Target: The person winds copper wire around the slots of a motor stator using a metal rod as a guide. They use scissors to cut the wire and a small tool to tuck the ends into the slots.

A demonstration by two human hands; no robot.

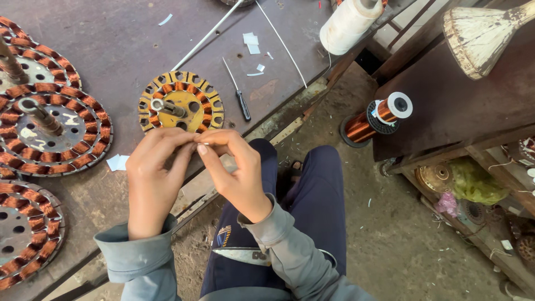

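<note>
Copper-wound stators are counted at four on the dark workbench [117,39]: one yellow stator [181,102] just beyond the hands, and three grey stators [50,131] off to the left hand's side. One screwdriver [238,92], one white thread roll [346,23] and one copper wire spool [374,118] are seen further out. A dirt floor [390,234] lies below. The left hand [151,181] and right hand [235,170] are pinched together, fingertips touching; what is gripped cannot be told.

Both hands [192,167] pinch together — beside yellow stator [181,102].
</note>
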